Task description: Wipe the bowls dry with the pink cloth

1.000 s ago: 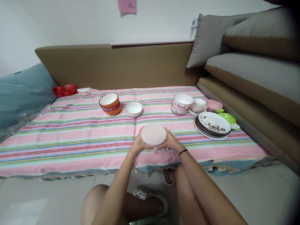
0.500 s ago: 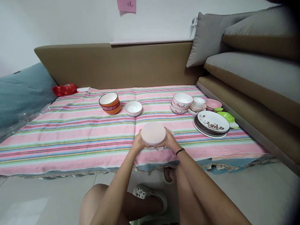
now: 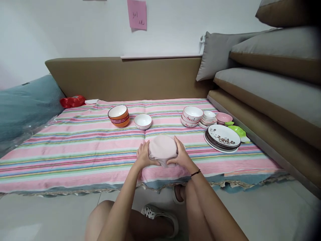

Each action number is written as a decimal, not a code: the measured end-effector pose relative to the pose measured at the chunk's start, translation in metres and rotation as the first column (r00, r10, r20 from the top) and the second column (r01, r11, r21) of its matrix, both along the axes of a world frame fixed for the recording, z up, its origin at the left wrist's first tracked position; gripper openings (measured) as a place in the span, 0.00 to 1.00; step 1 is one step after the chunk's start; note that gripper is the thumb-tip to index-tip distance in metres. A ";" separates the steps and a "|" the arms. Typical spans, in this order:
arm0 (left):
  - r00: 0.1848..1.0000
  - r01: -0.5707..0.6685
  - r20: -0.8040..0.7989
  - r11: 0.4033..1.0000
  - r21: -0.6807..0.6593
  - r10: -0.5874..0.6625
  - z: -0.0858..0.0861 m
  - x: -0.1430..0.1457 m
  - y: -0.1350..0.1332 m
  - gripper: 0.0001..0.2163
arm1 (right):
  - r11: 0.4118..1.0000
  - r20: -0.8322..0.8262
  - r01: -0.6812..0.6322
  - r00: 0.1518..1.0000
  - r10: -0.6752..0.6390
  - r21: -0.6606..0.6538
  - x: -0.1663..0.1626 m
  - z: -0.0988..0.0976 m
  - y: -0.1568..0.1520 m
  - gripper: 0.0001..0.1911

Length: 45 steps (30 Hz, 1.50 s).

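A round object wrapped in pale pink cloth (image 3: 162, 147) is between my hands near the front of the striped cloth; what lies under the wrapping is hidden. My left hand (image 3: 144, 156) curves around its left side, with the thumb along the front. On the opposite side my right hand (image 3: 181, 154) grips it the same way, thumb in front and fingers behind. Just beyond stands a small white bowl (image 3: 142, 121). To its left is a stack of orange-and-white bowls (image 3: 118, 115).
On the right are stacked white floral bowls (image 3: 192, 115), small white dishes (image 3: 209, 116), a pink bowl (image 3: 224, 117), a green leaf-shaped dish (image 3: 239, 132) and patterned plates (image 3: 224, 136). A red packet (image 3: 72, 101) lies back left. Grey-brown cushions (image 3: 265, 83) rise at right.
The wrapped object has come down and sits slightly lower in view, its cloth looser around it. My hands have spread more to its sides. The camera view has tilted up a little.
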<state>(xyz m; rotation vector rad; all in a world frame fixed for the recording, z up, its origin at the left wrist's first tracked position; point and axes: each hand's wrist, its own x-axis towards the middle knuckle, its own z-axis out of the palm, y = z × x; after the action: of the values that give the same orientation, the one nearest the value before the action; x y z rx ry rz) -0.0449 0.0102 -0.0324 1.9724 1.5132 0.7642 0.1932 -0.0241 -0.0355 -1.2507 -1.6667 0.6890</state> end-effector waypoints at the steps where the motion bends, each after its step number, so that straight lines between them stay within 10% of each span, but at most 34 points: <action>1: 1.000 0.008 0.030 1.000 -0.004 -0.008 0.003 -0.002 -0.003 0.63 | 0.999 -0.008 0.028 1.000 -0.027 0.035 -0.001 0.006 -0.003 0.65; 5: 0.961 0.006 0.275 1.000 0.023 -0.012 0.014 -0.002 -0.008 0.41 | 0.945 -0.048 0.175 0.985 -0.168 0.277 -0.017 0.040 -0.004 0.19; 7: 0.923 -0.129 0.370 0.991 0.038 0.106 0.016 0.002 -0.007 0.28 | 0.953 0.083 0.045 0.994 -0.073 0.299 -0.030 0.056 0.004 0.12; 14: 0.801 -0.422 0.466 0.907 -0.006 0.376 -0.012 0.002 -0.007 0.15 | 0.986 0.594 -0.148 0.788 0.165 -0.078 -0.060 0.049 0.034 0.09; 21: 0.830 -0.302 0.483 0.953 -0.032 0.279 -0.021 0.002 -0.015 0.12 | 0.999 0.626 0.051 0.779 -0.043 0.006 -0.053 0.022 0.012 0.25; 33: 0.749 0.065 0.661 0.991 -0.120 0.030 0.010 0.056 -0.025 0.21 | 0.979 0.650 -0.130 0.760 -0.002 0.155 -0.051 0.008 -0.021 0.22; 45: 0.724 -0.068 0.666 0.979 -0.190 0.179 0.009 0.058 -0.027 0.16 | 0.999 0.840 -0.006 0.542 -0.027 0.037 -0.040 0.043 -0.043 0.29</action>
<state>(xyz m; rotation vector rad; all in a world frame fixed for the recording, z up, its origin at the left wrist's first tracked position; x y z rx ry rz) 0.0133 -0.0171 -0.0237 1.2519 1.1954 1.2249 0.1531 -0.0670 0.0076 -1.7123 -2.4226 -0.0361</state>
